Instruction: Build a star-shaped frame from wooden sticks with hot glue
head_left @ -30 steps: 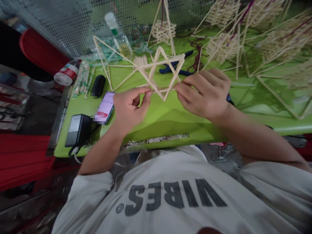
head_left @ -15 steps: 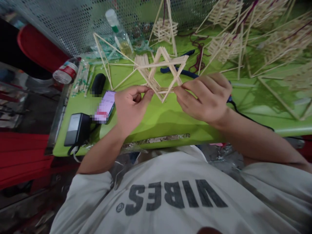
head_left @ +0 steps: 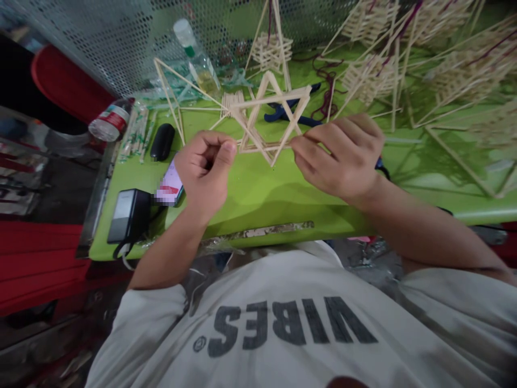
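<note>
A six-pointed star frame of thin pale wooden sticks (head_left: 297, 116), stacked in layers, stands tilted over the green table between my hands. My left hand (head_left: 205, 172) is closed in a pinch at its lower left corner, where stick ends meet the thumb tip. At the lower right corner, my right hand (head_left: 339, 156) pinches the stick ends between thumb and fingers. Whether a loose stick lies between the fingertips, I cannot tell. Behind the star lie blue-handled pliers (head_left: 278, 113) and a small bundle of sticks (head_left: 232, 102).
Finished stick hangings (head_left: 374, 78) crowd the right. A clear bottle (head_left: 197, 59) stands at the back, by a triangular stick frame (head_left: 167, 89). At left are a phone (head_left: 169, 183), black case (head_left: 163, 141), black power bank (head_left: 129, 215), wrapped sticks (head_left: 137, 132) and a red-labelled bottle (head_left: 111, 119).
My left hand has shifted left, from under the star to its outer corner, covering more of the phone. The star has tilted slightly; my right hand stays nearly in place.
</note>
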